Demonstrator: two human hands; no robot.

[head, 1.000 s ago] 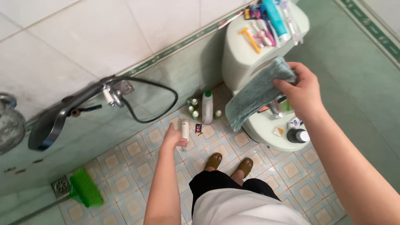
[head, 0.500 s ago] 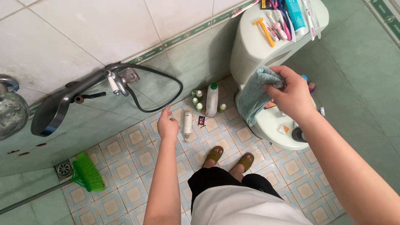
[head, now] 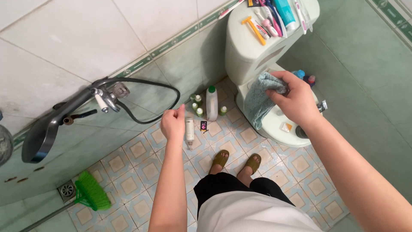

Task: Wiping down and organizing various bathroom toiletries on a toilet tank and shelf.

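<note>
Over toilet lid: right hand clenches teal cloth; left hand loosely curled, empty.

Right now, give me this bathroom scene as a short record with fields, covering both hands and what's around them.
place: tiled bathroom floor beside a pale green toilet
right hand: fingers closed on a teal cloth above the closed toilet lid
left hand: empty, fingers loosely curled, in the air over the floor
nearest to left hand: white tube lying on the tiles
by the wall: white bottle with green cap, small green-capped bottles
on the tank top: yellow razor, toothbrushes, tubes
lower left: green brush, floor drain
</note>
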